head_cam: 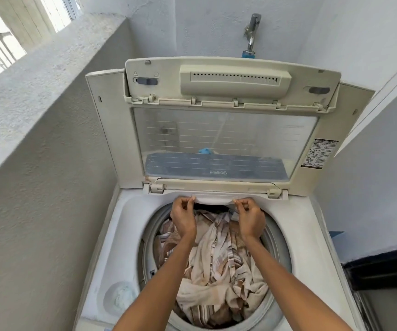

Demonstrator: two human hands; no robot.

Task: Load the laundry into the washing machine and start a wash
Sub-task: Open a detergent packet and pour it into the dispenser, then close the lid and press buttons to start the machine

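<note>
A white top-loading washing machine (130,230) stands with its folding lid (223,142) raised upright. Its drum holds beige and brown striped laundry (219,271). At the back rim of the opening sits a small white drawer (213,200). My left hand (183,217) pinches the drawer's left end with curled fingers. My right hand (250,217) pinches its right end the same way. Both forearms reach over the laundry.
A grey plastered wall (37,163) rises close on the left. A metal tap (252,32) with a blue hose fitting sticks out of the back wall behind the lid. A round recess (121,298) sits in the machine's front left corner. A dark ledge (383,271) is at right.
</note>
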